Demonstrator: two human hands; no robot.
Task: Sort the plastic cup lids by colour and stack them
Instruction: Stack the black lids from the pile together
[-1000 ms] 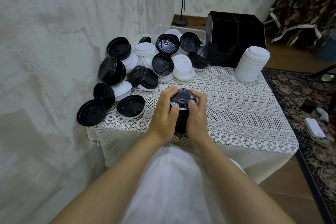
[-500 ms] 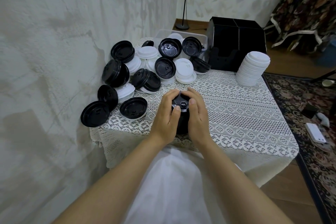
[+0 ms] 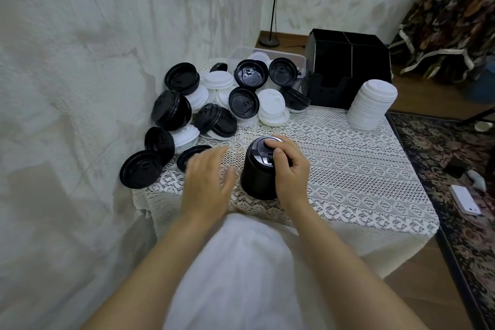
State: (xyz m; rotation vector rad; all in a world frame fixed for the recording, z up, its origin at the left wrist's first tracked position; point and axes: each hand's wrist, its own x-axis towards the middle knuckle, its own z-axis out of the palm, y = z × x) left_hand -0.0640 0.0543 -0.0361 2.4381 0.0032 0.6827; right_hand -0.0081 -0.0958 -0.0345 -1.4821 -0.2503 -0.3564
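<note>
My right hand [image 3: 290, 169] grips the top of the black lid stack [image 3: 257, 179], axis upright, near-centre bench [image 3: 348, 169]. My left hand [image 3: 206, 182] is just left of it, fingers spread, holding nothing. Lid embossing unreadable.

One black stack [image 3: 255, 179] stands on the desk [image 3: 361, 174] under the fingers [image 3: 284, 145] of the right hand [image 3: 290, 169]; one white stack [image 3: 372, 104] stands well beyond them to the right. Beyond and left of the fingers: about twelve loose black lids [image 3: 243, 102], at least six loose white lids [image 3: 271, 103], some partly hidden.
</note>
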